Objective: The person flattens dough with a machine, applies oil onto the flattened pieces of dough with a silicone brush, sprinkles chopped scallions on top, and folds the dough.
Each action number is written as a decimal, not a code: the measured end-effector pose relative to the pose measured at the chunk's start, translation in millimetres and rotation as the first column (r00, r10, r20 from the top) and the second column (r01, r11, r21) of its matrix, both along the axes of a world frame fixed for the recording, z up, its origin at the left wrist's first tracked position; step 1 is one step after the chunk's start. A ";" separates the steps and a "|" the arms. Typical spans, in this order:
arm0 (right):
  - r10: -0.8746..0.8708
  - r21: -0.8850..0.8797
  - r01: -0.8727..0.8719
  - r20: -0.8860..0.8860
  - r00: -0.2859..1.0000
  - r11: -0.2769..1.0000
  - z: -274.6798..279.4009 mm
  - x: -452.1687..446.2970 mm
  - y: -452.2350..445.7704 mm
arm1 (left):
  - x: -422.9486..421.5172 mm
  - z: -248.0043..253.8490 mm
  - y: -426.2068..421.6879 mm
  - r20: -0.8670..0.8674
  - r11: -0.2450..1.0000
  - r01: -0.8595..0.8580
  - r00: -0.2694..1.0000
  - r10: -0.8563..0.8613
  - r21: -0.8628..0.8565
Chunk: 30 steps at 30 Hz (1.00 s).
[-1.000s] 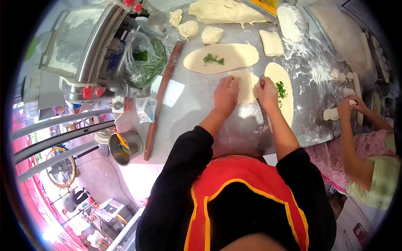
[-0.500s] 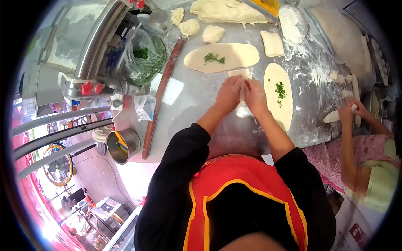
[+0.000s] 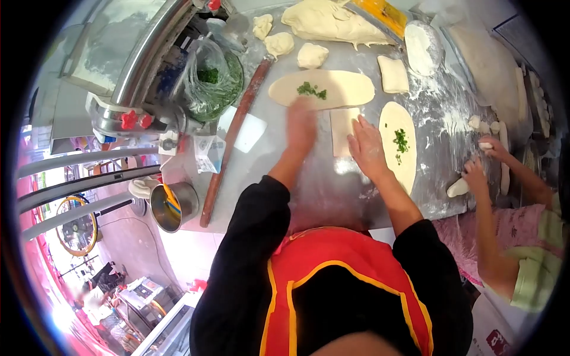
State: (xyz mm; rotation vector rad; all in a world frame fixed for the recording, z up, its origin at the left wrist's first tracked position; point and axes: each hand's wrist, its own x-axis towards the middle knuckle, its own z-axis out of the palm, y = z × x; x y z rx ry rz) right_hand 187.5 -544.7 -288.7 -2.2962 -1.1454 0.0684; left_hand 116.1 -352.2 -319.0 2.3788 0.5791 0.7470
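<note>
A folded rectangle of dough (image 3: 341, 133) lies on the metal table in front of me. My right hand (image 3: 367, 144) is on its right edge, fingers apart and stretched forward. Motion smears my left hand (image 3: 301, 126), which is at the near side of an oval dough sheet (image 3: 350, 89) with chopped greens on it; its fingers cannot be made out. Right of my right hand lies a second oval sheet (image 3: 405, 169), also bearing greens. A small square dough piece (image 3: 393, 75) rests beyond it.
A long rolling pin (image 3: 234, 133), a bag of greens (image 3: 208, 89) and a metal pot (image 3: 166, 207) are at left. Dough lumps (image 3: 313, 56) and a large dough mass (image 3: 332, 25) lie at the back. At right, another person's hands (image 3: 475, 175) handle dough.
My hands came together at the folded dough, then parted. The left moved left and away from it; the right now spreads its fingers at the dough's edge. The other person's hands have separated.
</note>
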 end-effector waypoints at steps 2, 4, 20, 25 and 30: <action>-0.027 0.074 0.031 -0.066 0.997 0.997 -1.5 3.8 5.1 | -7.5 -7.8 43.1 -0.082 0.955 -0.288 0.956 0.282 -0.065; 0.029 0.110 -0.031 0.022 0.999 0.993 1.6 9.0 17.2 | -4.2 -9.6 76.6 -0.207 0.885 -0.409 0.907 0.367 -0.224; 0.232 -0.229 -0.174 0.257 0.938 0.958 -17.9 50.0 102.4 | 8.8 15.0 103.2 -0.313 0.852 -0.367 0.914 0.257 -0.372; 0.104 -0.217 -0.050 0.244 0.964 0.975 -9.6 54.5 76.9 | 8.3 -5.8 110.5 -0.231 0.791 -0.348 0.936 0.264 -0.504; 0.246 -0.248 -0.190 0.219 0.944 0.950 -8.1 41.7 76.4 | 11.0 -32.6 119.9 -0.223 0.699 -0.315 0.949 0.223 -0.642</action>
